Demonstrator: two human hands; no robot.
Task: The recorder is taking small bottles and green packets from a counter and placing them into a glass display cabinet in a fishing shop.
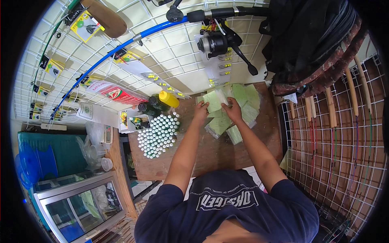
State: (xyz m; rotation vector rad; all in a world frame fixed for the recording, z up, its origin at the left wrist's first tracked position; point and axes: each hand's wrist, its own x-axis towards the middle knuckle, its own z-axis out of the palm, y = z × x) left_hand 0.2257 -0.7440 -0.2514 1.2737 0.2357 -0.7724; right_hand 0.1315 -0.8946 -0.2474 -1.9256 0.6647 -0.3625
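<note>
In front of me, above the table, a pale green packet [212, 101] is held between both hands. My left hand [201, 114] grips its left edge between thumb and fingers. At its right side my right hand [232, 110] pinches a clear plastic part [222, 96] that looks like a sleeve or flap. Under and around the hands lies a loose pile of similar green packets [249, 111], some in clear plastic. Left of the pile stand many small bottles [158, 133] with silvery-white caps, packed close together.
The brown wooden table [209, 156] carries a yellow squeeze bottle [169, 99], dark bottles [147, 108] and a white box [132, 121] at back left. A fishing rod with a spinning reel [214, 44] hangs overhead on a wire grid. Black bags [304, 42] overhang the right. A glass cabinet [82, 206] stands left.
</note>
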